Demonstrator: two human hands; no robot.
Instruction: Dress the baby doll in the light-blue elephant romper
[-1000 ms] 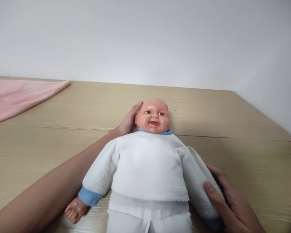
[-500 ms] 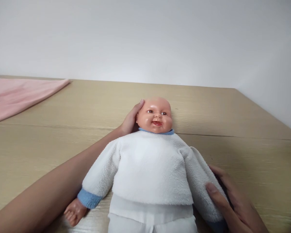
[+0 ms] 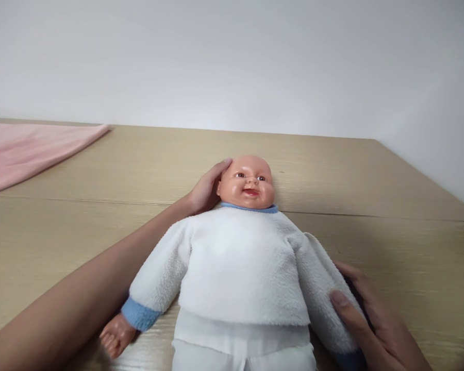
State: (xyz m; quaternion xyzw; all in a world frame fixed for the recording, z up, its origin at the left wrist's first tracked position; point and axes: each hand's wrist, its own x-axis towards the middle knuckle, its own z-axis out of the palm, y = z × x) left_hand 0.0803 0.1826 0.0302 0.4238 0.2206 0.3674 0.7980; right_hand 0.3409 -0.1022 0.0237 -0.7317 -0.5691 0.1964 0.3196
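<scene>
Doll (image 3: pixel 243 263) on back on table (image 3: pixel 371 180), near centre, head (image 3: pixel 251 181) far. My left hand (image 3: pixel 208 190) cups head's left side; fingers hidden, cannot tell if clasping. My right hand (image 3: pixel 375 317) grasps sleeve (image 3: pixel 322 288) at right, thumb on top. Over last 1 second both hands stayed put; doll barely shifted in view. Seems steadied, not repositioned. Cloth (image 3: pixel 31 152) far left, apart.

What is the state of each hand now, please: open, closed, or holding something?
Left hand: cupped against the doll's head; fingers partly hidden, so grip cannot be told.
Right hand: holding the doll's sleeved arm between thumb and fingers.
</scene>
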